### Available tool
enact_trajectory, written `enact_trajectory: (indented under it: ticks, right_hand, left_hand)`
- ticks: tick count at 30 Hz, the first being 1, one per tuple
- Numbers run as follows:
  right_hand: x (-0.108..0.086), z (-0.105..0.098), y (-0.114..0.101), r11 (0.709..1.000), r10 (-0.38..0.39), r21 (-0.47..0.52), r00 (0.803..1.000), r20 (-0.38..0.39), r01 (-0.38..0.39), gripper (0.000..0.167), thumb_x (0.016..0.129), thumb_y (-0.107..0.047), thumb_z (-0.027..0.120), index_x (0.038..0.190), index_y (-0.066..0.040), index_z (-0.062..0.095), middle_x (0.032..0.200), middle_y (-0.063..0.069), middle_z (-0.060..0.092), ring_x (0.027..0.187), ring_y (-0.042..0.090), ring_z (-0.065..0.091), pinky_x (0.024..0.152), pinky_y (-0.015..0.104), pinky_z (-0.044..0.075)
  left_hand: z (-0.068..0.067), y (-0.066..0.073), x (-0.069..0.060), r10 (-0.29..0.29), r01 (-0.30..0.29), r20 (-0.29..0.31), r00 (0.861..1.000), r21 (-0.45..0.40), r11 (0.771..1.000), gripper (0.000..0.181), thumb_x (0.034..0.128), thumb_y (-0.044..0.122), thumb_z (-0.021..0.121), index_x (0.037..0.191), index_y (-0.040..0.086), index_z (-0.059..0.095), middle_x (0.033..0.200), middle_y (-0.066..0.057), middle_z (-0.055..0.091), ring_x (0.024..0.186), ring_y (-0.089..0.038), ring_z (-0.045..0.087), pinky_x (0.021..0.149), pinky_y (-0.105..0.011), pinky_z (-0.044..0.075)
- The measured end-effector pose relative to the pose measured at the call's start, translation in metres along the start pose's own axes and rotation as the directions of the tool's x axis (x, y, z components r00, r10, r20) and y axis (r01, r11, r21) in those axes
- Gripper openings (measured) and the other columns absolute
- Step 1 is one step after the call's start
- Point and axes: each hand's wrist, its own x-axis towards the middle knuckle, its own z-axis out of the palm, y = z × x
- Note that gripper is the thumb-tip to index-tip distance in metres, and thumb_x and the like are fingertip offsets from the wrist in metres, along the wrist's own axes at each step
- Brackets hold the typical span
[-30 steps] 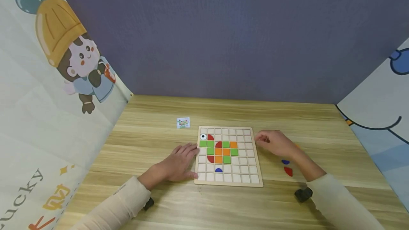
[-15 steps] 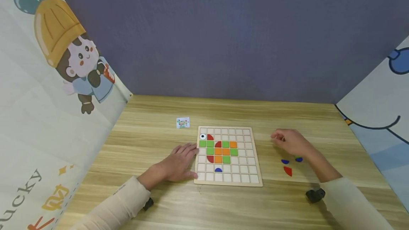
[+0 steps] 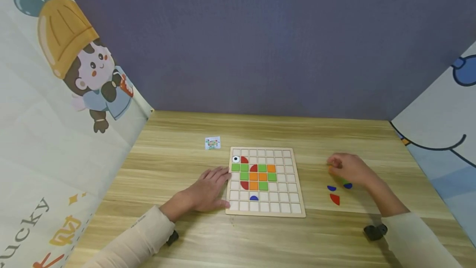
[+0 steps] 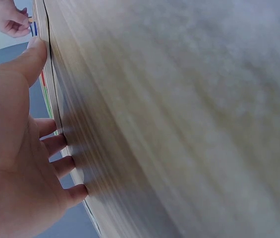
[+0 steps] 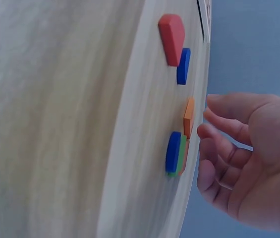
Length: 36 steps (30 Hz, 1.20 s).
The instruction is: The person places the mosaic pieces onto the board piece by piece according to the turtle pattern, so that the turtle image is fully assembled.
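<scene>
A wooden grid board lies on the table, carrying green, orange and red tiles, a white eye tile and a blue half-round tile. At its left edge rests my left hand, fingers and thumb extended against the rim. To the right of the board, my right hand hovers with loosely bent fingers and nothing between them. Thumb and forefinger are close to an orange tile, with a small gap in the right wrist view. Beside it, a blue half-round piece partly hides green and reddish ones.
Nearer the front on the right lie a red quarter-round tile and another blue half-round tile. A small printed picture card is beyond the board's left corner. A dark panel stands behind the wooden table.
My right hand has moved right, from beside the board's right edge to above the loose tiles. My left hand stays at the board's left edge, and the board's tiles look the same.
</scene>
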Motion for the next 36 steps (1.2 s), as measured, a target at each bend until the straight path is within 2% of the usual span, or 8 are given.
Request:
enact_trajectory:
  ticks: [8,15,23,30,36]
  right_hand:
    - [-0.0039,0.0030,0.0062,0.998,0.052,-0.045,0.999,0.008,-0.051,0.022,0.087,-0.015,0.077,0.105,-0.004,0.072,0.086,0.002,0.066,0.076,0.014,0.057,0.068,0.035,0.049]
    - [-0.0041,0.0042,0.0078,0.997,0.054,-0.060,0.999,0.001,-0.054,0.019,0.086,-0.015,0.078,0.101,-0.005,0.073,0.086,0.004,0.066,0.077,0.016,0.058,0.068,0.037,0.050]
    - [-0.0036,0.0067,0.0050,0.996,0.088,-0.021,0.996,0.004,-0.088,0.018,0.086,-0.012,0.076,0.100,-0.006,0.068,0.084,0.004,0.061,0.071,0.016,0.051,0.064,0.031,0.043]
    - [-0.0043,0.0067,0.0016,0.998,0.069,0.001,0.997,-0.017,-0.069,0.023,0.085,-0.010,0.078,0.101,-0.005,0.062,0.084,0.004,0.058,0.069,0.015,0.048,0.061,0.029,0.041]
    - [-0.0038,0.0074,-0.0005,0.998,0.065,-0.004,0.997,-0.029,-0.065,0.016,0.089,-0.010,0.073,0.100,-0.006,0.062,0.080,0.000,0.061,0.063,0.011,0.047,0.057,0.025,0.040]
  left_hand:
    - [0.0020,-0.0007,0.0005,-0.003,0.003,0.008,1.000,0.007,1.000,0.091,0.0951,0.066,0.054,0.158,0.005,0.030,0.166,-0.017,0.028,0.154,-0.039,0.026,0.122,-0.061,0.027]
    - [0.0025,-0.0012,0.0007,-0.005,0.005,0.011,1.000,0.013,1.000,0.091,0.0952,0.067,0.054,0.159,0.006,0.029,0.167,-0.016,0.027,0.155,-0.038,0.025,0.122,-0.061,0.027]
    - [0.0019,-0.0011,0.0006,0.000,0.000,0.008,1.000,0.015,1.000,0.091,0.0954,0.067,0.054,0.159,0.006,0.029,0.166,-0.017,0.028,0.154,-0.039,0.026,0.122,-0.061,0.027]
    - [0.0006,-0.0003,0.0003,-0.005,0.005,0.014,1.000,0.014,1.000,0.092,0.0954,0.067,0.053,0.159,0.006,0.028,0.167,-0.016,0.027,0.154,-0.039,0.025,0.122,-0.061,0.027]
    - [0.0009,-0.0004,0.0002,-0.005,0.005,0.011,1.000,0.012,1.000,0.091,0.0953,0.067,0.054,0.159,0.006,0.029,0.167,-0.016,0.027,0.154,-0.039,0.026,0.122,-0.061,0.027]
